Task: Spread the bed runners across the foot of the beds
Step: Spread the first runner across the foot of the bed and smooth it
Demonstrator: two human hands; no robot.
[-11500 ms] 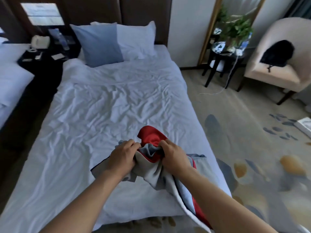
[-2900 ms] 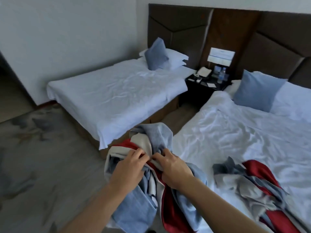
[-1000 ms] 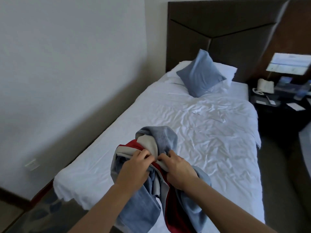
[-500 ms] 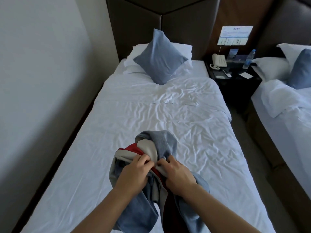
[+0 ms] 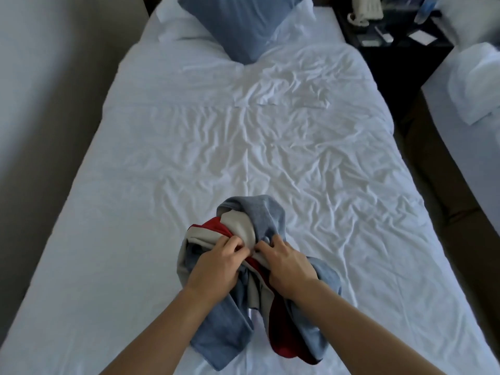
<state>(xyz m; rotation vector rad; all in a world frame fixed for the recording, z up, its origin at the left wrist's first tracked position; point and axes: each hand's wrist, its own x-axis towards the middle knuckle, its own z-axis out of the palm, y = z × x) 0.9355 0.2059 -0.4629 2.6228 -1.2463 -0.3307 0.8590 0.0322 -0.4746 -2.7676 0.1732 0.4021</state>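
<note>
My left hand (image 5: 213, 269) and right hand (image 5: 288, 267) both clutch the bunched blue, grey and red bed runner (image 5: 259, 280), fingers curled into its folds, over the foot of the white bed (image 5: 189, 158) at six o'clock. A blue cushion (image 5: 243, 23) leans on the pillow at twelve; the nightstand (image 5: 392, 36) sits at one o'clock.

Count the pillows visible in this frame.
3 at least: a blue pillow at the bed's head, a white pillow behind it, and another white one blurred on the neighbouring bed. More may be cropped.
</note>
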